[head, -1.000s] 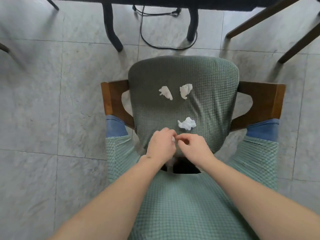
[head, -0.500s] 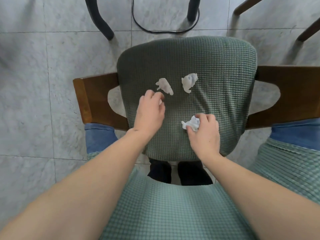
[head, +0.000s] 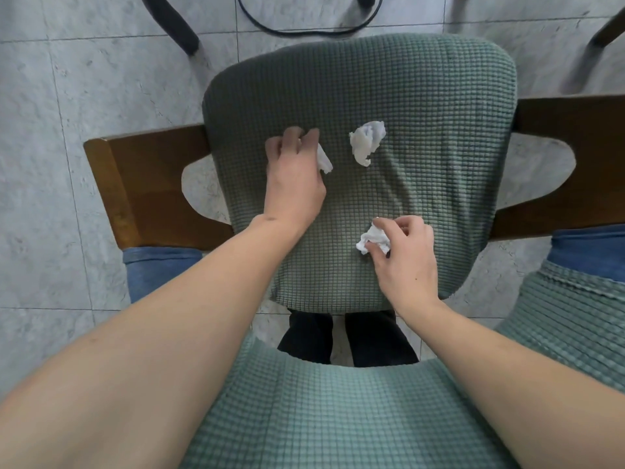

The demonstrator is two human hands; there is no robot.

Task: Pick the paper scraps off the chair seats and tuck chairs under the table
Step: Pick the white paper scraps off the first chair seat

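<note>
A green waffle-knit chair seat [head: 422,106] fills the middle of the head view, with three crumpled white paper scraps on it. My left hand [head: 294,177] curls its fingers over the far left scrap [head: 324,160], which is partly hidden under them. The far right scrap [head: 367,140] lies free on the seat. My right hand [head: 406,255] pinches the near scrap [head: 372,240] between thumb and fingers, close to the seat's rear edge. The chair's green backrest [head: 321,418] is directly below me.
Wooden armrests stick out left [head: 135,184] and right [head: 568,157] of the seat. A dark table leg [head: 176,25] and a black cable [head: 304,30] lie on the grey tiled floor beyond the chair. Another chair's leg [head: 607,28] shows at top right.
My left hand has moved forward over the seat and closed on the far left scrap. My right hand has tightened its fingers on the near scrap. The view has moved closer to the seat.
</note>
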